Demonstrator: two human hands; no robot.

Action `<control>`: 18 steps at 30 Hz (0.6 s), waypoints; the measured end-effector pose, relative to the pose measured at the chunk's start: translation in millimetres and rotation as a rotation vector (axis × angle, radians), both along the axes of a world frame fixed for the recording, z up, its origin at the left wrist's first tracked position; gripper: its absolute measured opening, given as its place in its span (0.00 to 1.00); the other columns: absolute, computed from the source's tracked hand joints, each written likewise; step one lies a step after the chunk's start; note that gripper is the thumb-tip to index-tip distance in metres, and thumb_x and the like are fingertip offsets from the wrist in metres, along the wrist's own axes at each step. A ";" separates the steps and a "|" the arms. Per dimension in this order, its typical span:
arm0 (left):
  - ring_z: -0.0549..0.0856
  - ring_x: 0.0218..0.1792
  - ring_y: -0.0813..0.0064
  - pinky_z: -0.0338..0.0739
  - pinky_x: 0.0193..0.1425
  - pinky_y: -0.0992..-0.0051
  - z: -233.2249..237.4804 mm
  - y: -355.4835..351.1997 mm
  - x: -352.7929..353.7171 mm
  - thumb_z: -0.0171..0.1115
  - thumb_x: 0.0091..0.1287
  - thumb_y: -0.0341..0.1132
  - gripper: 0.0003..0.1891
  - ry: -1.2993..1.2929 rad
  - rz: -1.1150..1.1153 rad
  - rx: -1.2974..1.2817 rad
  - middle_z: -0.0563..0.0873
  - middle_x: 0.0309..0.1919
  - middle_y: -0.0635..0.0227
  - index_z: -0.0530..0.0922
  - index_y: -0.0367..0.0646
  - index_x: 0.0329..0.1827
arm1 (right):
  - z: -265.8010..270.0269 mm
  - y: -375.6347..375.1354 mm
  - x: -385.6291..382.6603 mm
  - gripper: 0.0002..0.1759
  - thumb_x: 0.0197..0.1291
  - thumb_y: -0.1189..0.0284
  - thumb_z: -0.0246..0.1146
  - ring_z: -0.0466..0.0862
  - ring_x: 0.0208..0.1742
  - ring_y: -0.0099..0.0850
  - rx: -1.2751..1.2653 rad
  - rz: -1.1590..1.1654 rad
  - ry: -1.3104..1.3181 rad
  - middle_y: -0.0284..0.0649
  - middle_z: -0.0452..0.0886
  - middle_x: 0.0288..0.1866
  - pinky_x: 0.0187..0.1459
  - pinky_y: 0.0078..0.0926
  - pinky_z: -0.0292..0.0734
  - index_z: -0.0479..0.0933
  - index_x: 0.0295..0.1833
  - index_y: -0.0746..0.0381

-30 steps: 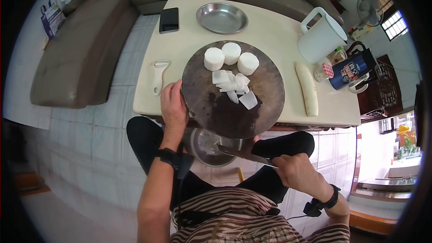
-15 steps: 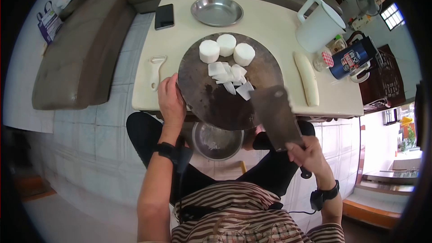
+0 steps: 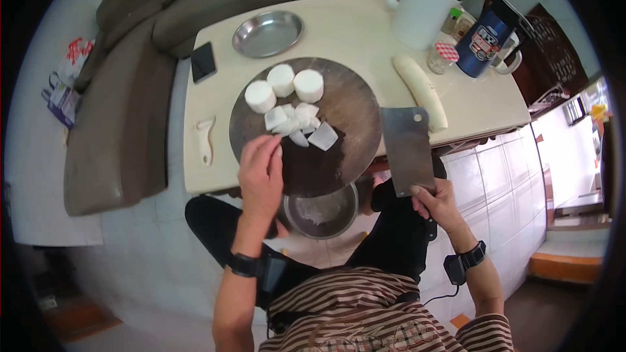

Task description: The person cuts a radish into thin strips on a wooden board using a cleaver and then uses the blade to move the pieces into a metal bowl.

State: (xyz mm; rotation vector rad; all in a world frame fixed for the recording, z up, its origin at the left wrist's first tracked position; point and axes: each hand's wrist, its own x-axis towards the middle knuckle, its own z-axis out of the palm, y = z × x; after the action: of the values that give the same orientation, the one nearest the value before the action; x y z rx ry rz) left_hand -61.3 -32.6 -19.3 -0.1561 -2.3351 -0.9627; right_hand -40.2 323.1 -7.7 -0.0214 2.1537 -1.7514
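A round dark cutting board (image 3: 345, 111) lies on the cream table (image 3: 352, 32) and overhangs its near edge. Three thick white radish rounds (image 3: 284, 83) stand at the board's far side, and several cut white pieces (image 3: 301, 125) lie just in front of them. My left hand (image 3: 261, 173) rests on the board's near left part, fingertips close to the cut pieces and holding nothing. My right hand (image 3: 435, 203) grips the handle of a cleaver (image 3: 407, 148), its flat blade held up beside the board's right edge. A steel bowl (image 3: 323, 212) sits below the board between my knees.
On the table are a steel plate (image 3: 267, 34), a black phone (image 3: 203, 62), a white peeler (image 3: 206, 140), a peeled whole radish (image 3: 420, 91), a white jug (image 3: 417, 6), a small jar (image 3: 443, 55) and a dark mug (image 3: 484, 39). A grey sofa (image 3: 130, 98) runs along the left.
My right hand lifted the cleaver from below the board up to the board's right side. My left hand slid from the board's left rim onto its surface toward the cut pieces.
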 end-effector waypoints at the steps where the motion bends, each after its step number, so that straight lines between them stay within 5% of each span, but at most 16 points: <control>1: 0.85 0.52 0.53 0.79 0.59 0.64 -2.1 5.1 -0.7 0.64 0.68 0.23 0.13 -0.031 -0.012 -0.032 0.85 0.51 0.54 0.83 0.35 0.55 | -4.4 1.6 1.0 0.15 0.75 0.70 0.61 0.71 0.15 0.17 0.011 0.015 -0.003 0.32 0.78 0.21 0.18 0.17 0.63 0.78 0.34 0.67; 6: 0.80 0.55 0.53 0.74 0.60 0.57 -16.3 11.7 -6.5 0.66 0.67 0.28 0.18 -0.124 -0.038 -0.164 0.80 0.59 0.55 0.82 0.39 0.60 | -5.5 5.8 4.3 0.14 0.74 0.70 0.62 0.72 0.17 0.17 -0.029 0.024 -0.002 0.32 0.78 0.22 0.20 0.18 0.66 0.78 0.35 0.66; 13: 0.80 0.53 0.56 0.72 0.52 0.58 -8.1 18.7 -19.8 0.70 0.64 0.31 0.21 -0.247 -0.005 -0.429 0.78 0.55 0.59 0.82 0.48 0.61 | -5.3 7.1 6.4 0.12 0.74 0.70 0.61 0.71 0.17 0.16 0.017 0.049 0.013 0.31 0.78 0.22 0.20 0.18 0.66 0.79 0.39 0.68; 18: 0.80 0.50 0.55 0.73 0.52 0.58 -5.4 18.3 -28.2 0.69 0.66 0.30 0.15 -0.212 0.000 -0.492 0.77 0.54 0.57 0.82 0.44 0.56 | -7.2 5.1 7.1 0.11 0.74 0.70 0.60 0.71 0.18 0.16 -0.030 0.057 -0.012 0.31 0.78 0.23 0.21 0.18 0.67 0.80 0.44 0.69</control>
State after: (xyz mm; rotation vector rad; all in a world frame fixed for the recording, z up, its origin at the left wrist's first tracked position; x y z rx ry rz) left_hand -89.5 -14.3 -24.7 -0.2589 -2.7312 -0.4012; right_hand -33.1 328.2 -14.9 -0.0788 2.0972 -1.7475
